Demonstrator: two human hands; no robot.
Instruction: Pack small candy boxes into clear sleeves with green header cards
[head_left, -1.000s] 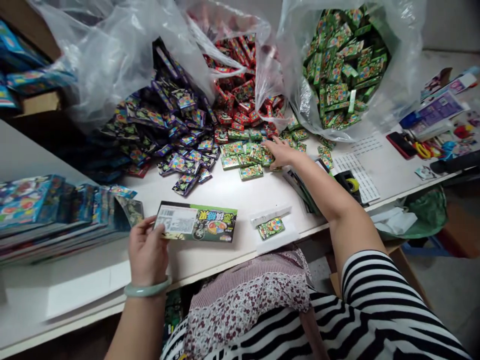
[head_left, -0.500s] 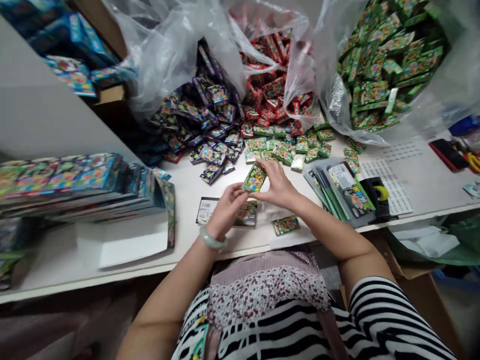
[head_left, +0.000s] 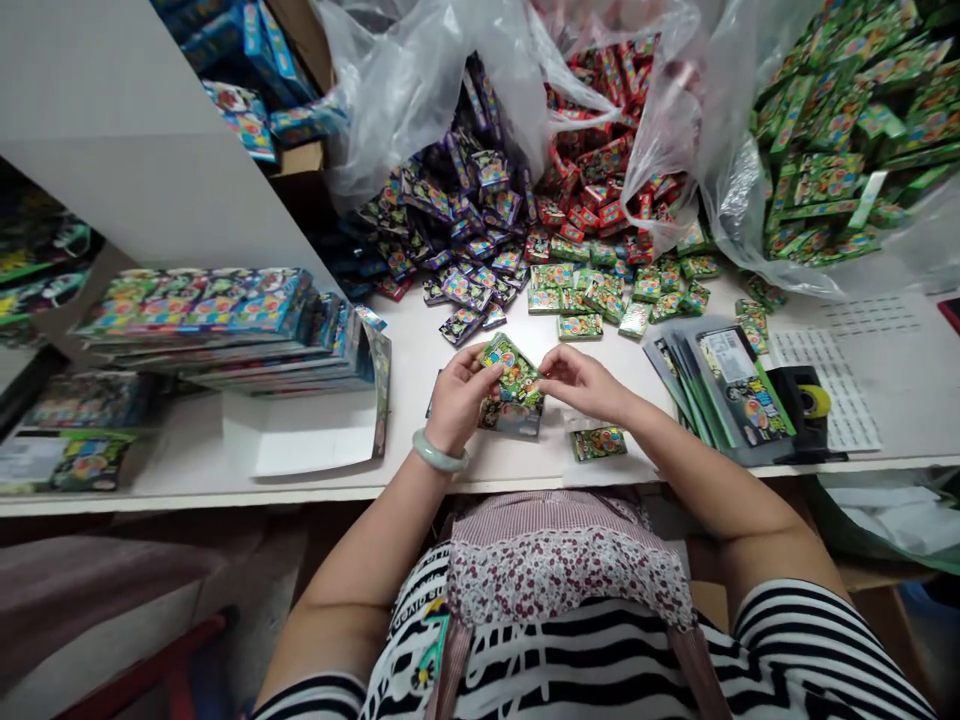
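Note:
My left hand [head_left: 461,395], with a pale green bangle on the wrist, grips a flat green printed packet [head_left: 510,362] between thumb and fingers. The fingers of my right hand [head_left: 585,382] are pinched together at the packet's lower right corner. Under the packet and my left hand lies a dark printed sleeve [head_left: 517,420], partly covered. Another green packet [head_left: 598,443] rests on the table near the front edge, below my right hand. Small green boxes [head_left: 577,290] lie loosely piled just beyond both hands.
Purple boxes [head_left: 465,290] and red boxes [head_left: 592,185] spill from clear plastic bags at the back. A bag of green boxes [head_left: 825,180] stands back right. Dark sleeves [head_left: 735,385] and a tape dispenser [head_left: 799,410] lie right. Left is an open carton [head_left: 382,400] beside stacked packs [head_left: 210,310].
The view has swung left. My right hand has moved from the packet's upper edge to its lower right corner, and the packet has turned. A green box shows where that hand was.

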